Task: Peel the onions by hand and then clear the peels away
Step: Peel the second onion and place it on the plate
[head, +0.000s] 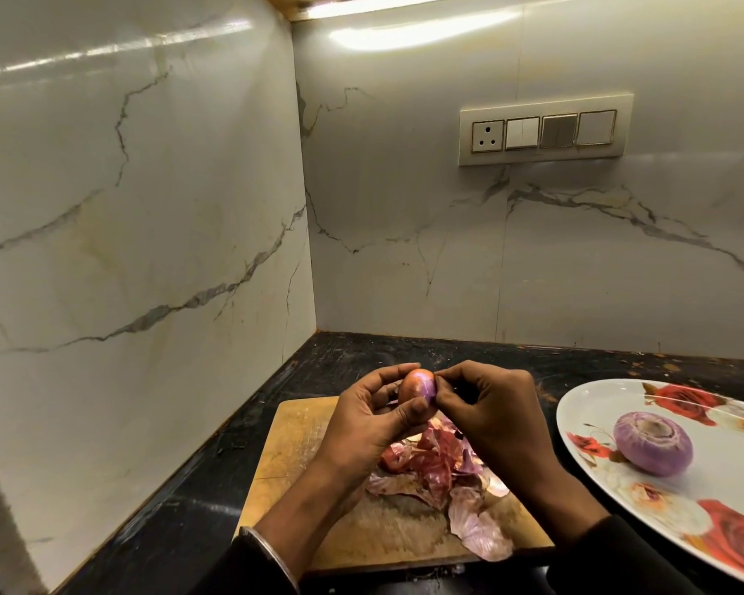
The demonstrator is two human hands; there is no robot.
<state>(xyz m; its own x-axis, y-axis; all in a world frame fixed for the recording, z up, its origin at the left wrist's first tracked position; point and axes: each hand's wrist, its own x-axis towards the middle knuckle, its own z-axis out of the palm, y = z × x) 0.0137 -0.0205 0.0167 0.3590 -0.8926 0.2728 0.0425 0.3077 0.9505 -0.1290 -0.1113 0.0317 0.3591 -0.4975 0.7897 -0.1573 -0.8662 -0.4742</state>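
My left hand (pixel 368 416) cups a small onion (pixel 415 386) above the wooden cutting board (pixel 293 440); the onion is partly purple where skin is off and orange-brown elsewhere. The fingertips of my right hand (pixel 495 416) pinch the skin at the onion's upper right side. A heap of pink and purple onion peels (pixel 443 478) lies on the board under my hands. One peeled purple onion (pixel 653 443) rests on a white plate (pixel 593 405) printed with red roses, to the right of the board.
The board sits on a black countertop (pixel 215 496) in a corner between two marble walls. A switch and socket panel (pixel 544 128) is on the back wall. The plate runs out of view at the right edge.
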